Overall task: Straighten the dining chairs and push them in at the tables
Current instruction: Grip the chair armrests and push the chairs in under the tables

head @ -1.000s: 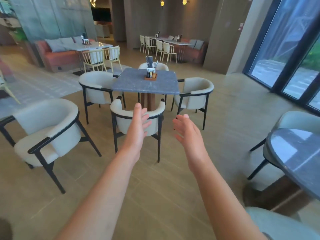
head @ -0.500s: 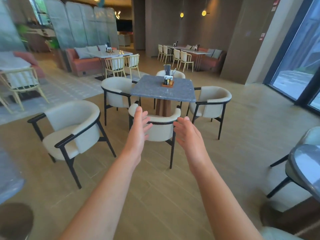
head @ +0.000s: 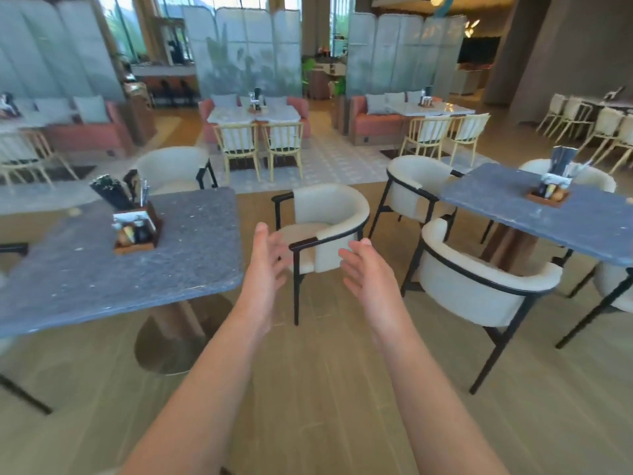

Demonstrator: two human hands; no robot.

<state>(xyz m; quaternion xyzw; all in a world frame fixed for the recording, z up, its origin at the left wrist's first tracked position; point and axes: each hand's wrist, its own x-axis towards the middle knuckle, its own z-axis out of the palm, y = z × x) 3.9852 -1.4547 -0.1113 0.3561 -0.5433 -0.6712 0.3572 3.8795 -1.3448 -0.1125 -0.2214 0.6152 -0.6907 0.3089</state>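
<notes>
While both arms are reaching forward over the wooden floor (head: 308,389), neither grip is holding anything: the left hand (head: 265,265) and the right hand (head: 368,272) are hovering with fingers straight and loosely spread, palms facing each other, not touching any chair. Sitting right beyond them is a cream armchair with a black frame (head: 329,228), standing out on the floor between two grey stone worktops and turned at an angle, pulled well away from the right edge of the left worktop (head: 102,269). That worktop is carrying a wooden caddy (head: 137,231) near its far side. Over by the right worktop (head: 548,214), another cream chair (head: 479,286) is sitting at the near-left corner, backrest facing the camera, and one more (head: 416,190) is parked at the far-left corner. Rows of pale slatted chairs (head: 260,145) are lining the tables further back, kinda blurry.
</notes>
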